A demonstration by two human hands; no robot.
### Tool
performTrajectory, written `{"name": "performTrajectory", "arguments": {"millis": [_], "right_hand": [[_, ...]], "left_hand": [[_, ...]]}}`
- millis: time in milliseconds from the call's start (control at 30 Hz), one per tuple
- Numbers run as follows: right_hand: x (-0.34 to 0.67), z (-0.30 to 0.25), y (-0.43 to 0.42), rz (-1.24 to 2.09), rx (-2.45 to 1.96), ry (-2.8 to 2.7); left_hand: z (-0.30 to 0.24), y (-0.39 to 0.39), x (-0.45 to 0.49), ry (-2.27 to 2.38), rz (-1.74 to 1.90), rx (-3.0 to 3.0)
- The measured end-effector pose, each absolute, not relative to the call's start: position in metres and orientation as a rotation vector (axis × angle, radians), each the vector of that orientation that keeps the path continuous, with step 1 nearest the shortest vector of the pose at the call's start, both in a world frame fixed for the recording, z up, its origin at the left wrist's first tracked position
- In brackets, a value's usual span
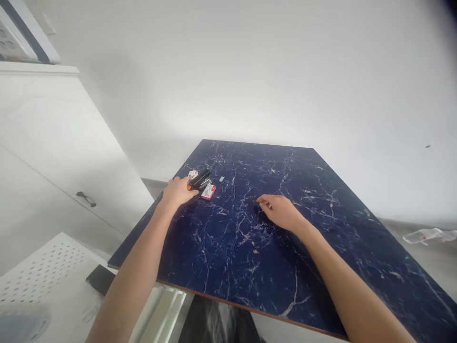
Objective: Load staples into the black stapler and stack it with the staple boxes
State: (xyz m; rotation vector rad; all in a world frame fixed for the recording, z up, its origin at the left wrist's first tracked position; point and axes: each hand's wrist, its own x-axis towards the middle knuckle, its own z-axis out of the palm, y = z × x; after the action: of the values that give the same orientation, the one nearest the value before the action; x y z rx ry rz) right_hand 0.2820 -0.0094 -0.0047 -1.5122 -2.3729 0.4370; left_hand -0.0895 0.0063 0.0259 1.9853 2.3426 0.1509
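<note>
Left hand [177,191] lay curled against an orange-tipped black stapler [199,179] (how firmly, I couldn't tell), its long axis slanting away rightward. Right hand [280,212], farther off, pinched low over the navy marble-veined tabletop [232,267], its hold unclear. Red-and-white staple box [208,192] sat just beside.

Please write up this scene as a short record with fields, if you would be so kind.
Surface: dark blue marble-patterned tabletop
Left hand: touching a black stapler
Right hand: fingertips at a dark patch on the tabletop, unclear whether an object or shadow
Beside stapler: red-and-white box, small card, small silver piece
Left side: white cabinet with dark handle
</note>
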Motion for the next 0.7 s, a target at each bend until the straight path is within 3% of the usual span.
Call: {"name": "performTrajectory", "arguments": {"millis": [467, 700], "right_hand": [[0.277, -0.004, -0.031, 0.251, -1.446, -2.542], [0.275, -0.005, -0.032, 0.237, -1.432, -2.569]], "left_hand": [[0.038, 0.003, -0.117, 2.364, -0.009, 1.851], [0.037, 0.02, -0.12, 2.323, 0.598, 1.67]]}}
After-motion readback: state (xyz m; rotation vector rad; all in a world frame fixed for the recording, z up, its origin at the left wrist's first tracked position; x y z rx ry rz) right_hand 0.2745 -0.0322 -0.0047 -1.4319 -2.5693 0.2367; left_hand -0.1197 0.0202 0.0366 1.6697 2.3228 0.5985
